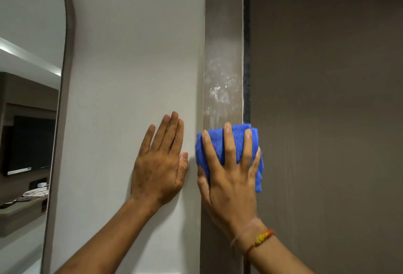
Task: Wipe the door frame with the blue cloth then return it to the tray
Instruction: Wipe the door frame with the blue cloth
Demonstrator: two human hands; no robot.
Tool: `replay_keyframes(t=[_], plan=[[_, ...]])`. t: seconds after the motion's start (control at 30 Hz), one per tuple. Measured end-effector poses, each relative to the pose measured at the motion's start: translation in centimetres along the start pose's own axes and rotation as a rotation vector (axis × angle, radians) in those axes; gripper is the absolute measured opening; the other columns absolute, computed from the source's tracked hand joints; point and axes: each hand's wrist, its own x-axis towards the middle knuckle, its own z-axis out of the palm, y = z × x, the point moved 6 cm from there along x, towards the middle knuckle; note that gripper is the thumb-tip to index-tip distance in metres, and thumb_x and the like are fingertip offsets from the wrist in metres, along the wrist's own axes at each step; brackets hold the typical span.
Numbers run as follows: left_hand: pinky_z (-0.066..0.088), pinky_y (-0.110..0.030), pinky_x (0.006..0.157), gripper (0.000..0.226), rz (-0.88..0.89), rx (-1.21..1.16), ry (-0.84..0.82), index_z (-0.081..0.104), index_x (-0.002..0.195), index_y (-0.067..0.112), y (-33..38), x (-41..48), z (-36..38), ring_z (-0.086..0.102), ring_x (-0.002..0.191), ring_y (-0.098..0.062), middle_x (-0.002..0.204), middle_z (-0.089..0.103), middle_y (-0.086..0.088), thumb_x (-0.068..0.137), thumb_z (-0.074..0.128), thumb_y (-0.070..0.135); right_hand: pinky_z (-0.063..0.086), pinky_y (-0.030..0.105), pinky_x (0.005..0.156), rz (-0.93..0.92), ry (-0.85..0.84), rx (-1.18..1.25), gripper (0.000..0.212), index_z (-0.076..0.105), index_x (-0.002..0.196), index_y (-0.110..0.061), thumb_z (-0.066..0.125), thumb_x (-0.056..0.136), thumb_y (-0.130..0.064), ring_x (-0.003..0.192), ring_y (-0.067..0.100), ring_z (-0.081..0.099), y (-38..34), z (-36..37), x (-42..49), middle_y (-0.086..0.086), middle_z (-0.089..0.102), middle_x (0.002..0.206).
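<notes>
A brown wood-grain door frame [223, 33] runs vertically through the middle of the view, with white smears and specks at mid height. My right hand [231, 177] presses a folded blue cloth [214, 147] flat against the frame just below the smears, fingers spread over it. My left hand [159, 164] lies flat and open on the white wall [135, 55] beside the frame, holding nothing. No tray is in view.
A brown door [327, 99] fills the right side behind a dark seal strip [246, 55]. At the left hangs a tall arched mirror [30, 77] that reflects a wall television and a shelf with small items.
</notes>
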Motion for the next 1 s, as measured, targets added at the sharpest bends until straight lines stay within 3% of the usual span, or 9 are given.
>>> replay_keyframes(t=[0.13, 0.37, 0.47, 0.77, 1.0], plan=[[0.012, -0.042, 0.119, 0.063, -0.002, 0.005, -0.014, 0.010, 0.148, 0.007, 0.1, 0.0, 0.1, 0.010, 0.146, -0.024, 0.158, 0.010, -0.012, 0.094, 0.023, 0.035, 0.018, 0.071, 0.106, 0.042, 0.019, 0.048, 0.067, 0.020, 0.146, -0.030, 0.046, 0.086, -0.045, 0.140, 0.048, 0.012, 0.2, -1.1, 4.9, 0.015, 0.022, 0.156], [0.006, -0.036, 0.120, 0.065, -0.012, -0.079, 0.021, 0.016, 0.147, 0.003, -0.4, 2.4, -1.5, 0.010, 0.146, -0.024, 0.157, 0.011, -0.012, 0.090, 0.028, 0.032, 0.016, 0.069, 0.109, 0.039, -0.055, 0.056, 0.069, 0.018, 0.147, -0.031, 0.021, 0.088, -0.067, 0.142, 0.042, 0.006, -0.2, -0.5, 0.7, 0.013, 0.018, 0.157], [0.008, -0.039, 0.120, 0.065, -0.099, -0.110, 0.073, 0.013, 0.147, 0.003, -0.7, 4.7, -2.3, 0.005, 0.147, -0.023, 0.158, 0.010, -0.014, 0.089, 0.023, 0.032, 0.024, 0.070, 0.105, 0.006, -0.076, 0.038, 0.063, 0.024, 0.145, -0.031, 0.021, 0.091, -0.062, 0.141, 0.044, 0.010, 0.0, -0.4, -0.6, 0.013, 0.024, 0.154], [0.012, -0.044, 0.120, 0.064, -0.104, -0.044, 0.074, 0.011, 0.147, 0.004, -0.6, 5.5, -1.7, 0.006, 0.146, -0.024, 0.158, 0.010, -0.013, 0.091, 0.020, 0.034, 0.028, 0.072, 0.102, -0.067, -0.053, 0.054, 0.060, 0.028, 0.144, -0.032, 0.034, 0.088, -0.051, 0.139, 0.045, 0.013, 0.6, -0.8, 2.7, 0.014, 0.031, 0.152], [0.012, -0.043, 0.118, 0.064, -0.106, -0.025, 0.081, 0.011, 0.147, 0.006, -0.8, 5.6, -1.5, 0.007, 0.146, -0.026, 0.157, 0.010, -0.013, 0.092, 0.020, 0.035, 0.008, 0.068, 0.110, -0.056, 0.008, 0.105, 0.063, 0.012, 0.147, -0.032, 0.038, 0.092, -0.049, 0.143, 0.043, -0.002, 0.9, -2.3, 11.9, 0.012, 0.010, 0.159]])
